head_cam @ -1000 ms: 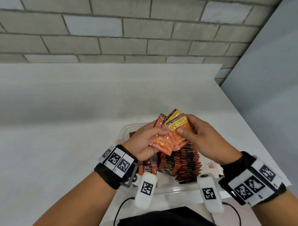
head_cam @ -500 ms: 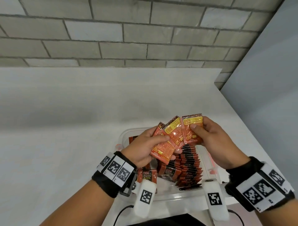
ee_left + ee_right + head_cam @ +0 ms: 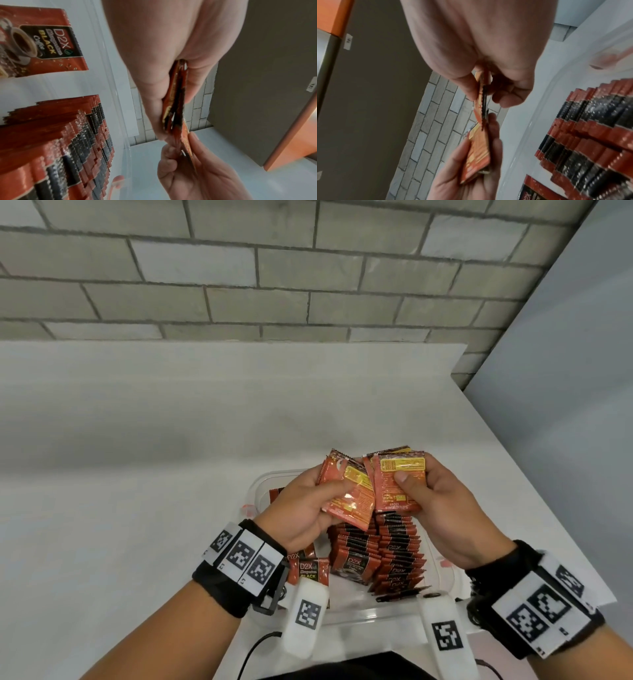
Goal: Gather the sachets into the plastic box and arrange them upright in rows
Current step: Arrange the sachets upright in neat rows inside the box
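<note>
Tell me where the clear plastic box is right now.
In the head view, the plastic box sits on the white table, directly below both hands, with rows of sachets inside.

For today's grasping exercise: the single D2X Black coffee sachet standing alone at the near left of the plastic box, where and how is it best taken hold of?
Probably pinch the top edge of the lone D2X sachet from above, one of the fingers on each flat face. It is thin and seems to stand upright in the plastic box, so only that edge is exposed. Come straight down; the packed row of sachets crowds its right side.
</note>
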{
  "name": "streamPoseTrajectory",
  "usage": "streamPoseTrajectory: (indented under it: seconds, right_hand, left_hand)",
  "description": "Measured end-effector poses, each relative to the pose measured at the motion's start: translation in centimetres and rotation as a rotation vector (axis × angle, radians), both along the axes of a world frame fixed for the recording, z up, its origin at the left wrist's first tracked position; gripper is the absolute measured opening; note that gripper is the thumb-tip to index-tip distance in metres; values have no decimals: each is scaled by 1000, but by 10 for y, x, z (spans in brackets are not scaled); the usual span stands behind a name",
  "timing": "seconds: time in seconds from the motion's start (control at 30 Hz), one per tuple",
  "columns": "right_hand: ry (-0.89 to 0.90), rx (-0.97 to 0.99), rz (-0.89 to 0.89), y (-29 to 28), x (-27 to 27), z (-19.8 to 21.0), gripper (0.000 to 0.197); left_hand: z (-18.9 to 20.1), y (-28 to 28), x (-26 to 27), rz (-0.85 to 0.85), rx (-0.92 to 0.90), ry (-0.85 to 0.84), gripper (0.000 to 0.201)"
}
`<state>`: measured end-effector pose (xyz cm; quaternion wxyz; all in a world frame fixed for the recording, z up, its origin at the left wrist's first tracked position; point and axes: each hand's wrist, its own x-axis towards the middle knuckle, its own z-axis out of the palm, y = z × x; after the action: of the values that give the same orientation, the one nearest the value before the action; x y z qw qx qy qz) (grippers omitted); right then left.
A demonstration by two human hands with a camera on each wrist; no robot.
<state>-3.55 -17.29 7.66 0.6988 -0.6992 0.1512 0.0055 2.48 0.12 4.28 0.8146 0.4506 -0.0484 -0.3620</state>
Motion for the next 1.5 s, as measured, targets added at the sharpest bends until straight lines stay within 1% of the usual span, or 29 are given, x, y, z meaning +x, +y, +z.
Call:
streamPoseTrajectory:
  seconds: [0.1, 0.2, 0.3, 0.43, 0.47, 0.53, 0.63, 0.67, 0.77, 0.8, 0.9, 0.97, 1.03, 1.1, 1.17, 1.2, 1.23, 1.27, 1.3, 1.33, 1.4, 1.43, 1.47, 1.5]
  right_hand:
    - [44, 50, 40, 3, -2, -5, 24]
    - [100, 93, 69, 5, -5, -8, 24]
    - [119, 136, 70, 6, -7, -9, 25]
    - [103, 120, 21, 0, -7, -9, 23]
    - [96, 121, 11, 0, -7, -8, 23]
    - [78, 141, -1, -1, -7, -6, 23]
    - [86, 157, 20, -2, -8, -5, 24]
    - [95, 139, 30, -3, -8, -4, 24]
    - [87, 64, 27, -5, -8, 0, 25]
    - [72, 47, 22, -7, -7, 2, 25]
    - [43, 18, 29, -8, -7, 5, 25]
    - [55, 33, 67, -6, -7, 6, 25]
    - [74, 51, 117, -2, -7, 6, 26]
    - [46, 62, 111, 1, -6, 8, 27]
    - [-40, 83, 50, 2, -3, 13, 28]
    - [-81, 96, 27, 3, -1, 15, 28]
    - [-110, 109, 28, 6, 0, 17, 29]
    - [-123, 117, 58, 10, 1, 18, 31]
    - [-119, 104, 114, 15, 2, 18, 32]
    - [-104, 57, 184, 21, 2, 17, 31]
    - [-83, -150, 294, 30, 2, 16, 25]
    - [-92, -294, 323, 33, 3, 16, 24]
    - [-97, -478, 332, 32, 4, 16, 26]
    - [-101, -677, 328, 30, 5, 16, 35]
  left_hand:
    - [1, -4, -5, 14, 36, -96, 30]
    - [0, -7, -8, 74, 61, -113, 33]
    - [1, -9, -9, 101, 39, -76, 31]
    - [3, -8, -8, 102, -51, 86, 23]
    - [3, -7, -9, 91, -46, 83, 21]
    - [3, -6, -9, 54, 9, 4, 17]
    - [3, -7, -11, 24, 92, -88, 19]
    - [4, -8, -11, 37, 97, -90, 19]
    - [8, -8, -9, 79, 23, 13, 16]
    - [9, -8, -7, 77, 21, 15, 16]
    - [12, -6, -7, 7, 96, -85, 14]
    - [15, -6, -7, -41, 108, -147, 21]
    - [20, -6, -7, -71, 117, -172, 37]
    - [22, -5, -7, -47, 149, -222, 48]
    - [20, -6, -4, 28, 174, -258, 53]
    - [20, -7, -4, 59, 157, -242, 58]
    - [20, -7, -3, 68, 130, -207, 67]
    - [20, -9, -3, 46, 88, -164, 77]
    - [22, -11, -4, 12, 33, -124, 79]
    - [23, -13, -5, -3, -11, -87, 73]
    - [24, -16, -4, 32, -46, 13, 55]
    - [23, -17, -3, 49, -64, 50, 48]
    - [23, -16, -3, 48, -83, 61, 43]
    - [23, -15, -3, 36, -94, 67, 39]
